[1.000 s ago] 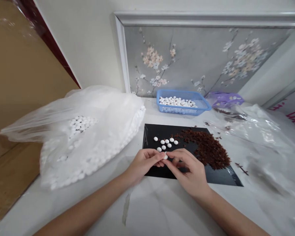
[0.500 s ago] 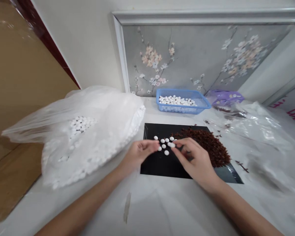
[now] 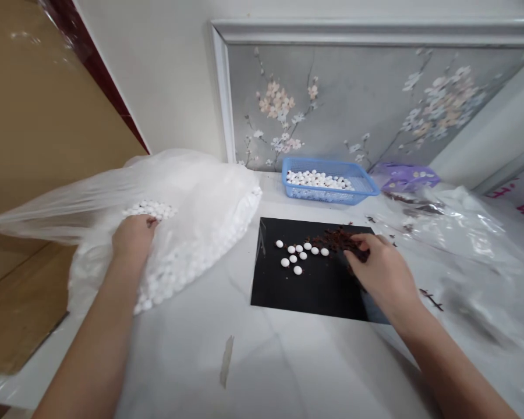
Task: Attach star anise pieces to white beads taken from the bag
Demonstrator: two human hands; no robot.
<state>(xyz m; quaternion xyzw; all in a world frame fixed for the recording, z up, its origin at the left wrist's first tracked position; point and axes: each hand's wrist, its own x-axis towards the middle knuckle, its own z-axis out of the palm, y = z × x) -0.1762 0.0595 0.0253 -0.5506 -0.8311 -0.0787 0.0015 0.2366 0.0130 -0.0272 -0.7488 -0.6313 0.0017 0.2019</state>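
My left hand (image 3: 133,241) is at the opening of a translucent plastic bag (image 3: 209,198) packed with small white balls. Its fingertips dip among the white balls (image 3: 157,209) there and are mostly hidden. Over the black mat (image 3: 297,297), my right hand (image 3: 382,267) reaches into a heap of dark brown, spiky little pieces (image 3: 334,237). Thumb and forefinger are bent and apart, with brown bits between them; the hand covers much of the heap. Several white balls (image 3: 293,259) lie loosely grouped on the mat, left of the heap, some with brown specks beside them.
Behind the mat, a blue plastic basket (image 3: 332,195) holds many white balls. A purple packet (image 3: 408,176) and clear plastic bags (image 3: 458,221) lie at the right. Brown twigs (image 3: 431,299) are scattered there. A large cardboard box (image 3: 39,145) stands at the left.
My left hand has moved left from the mat to the bag's opening. My right hand has let go of a white ball and shifted right to the brown heap.
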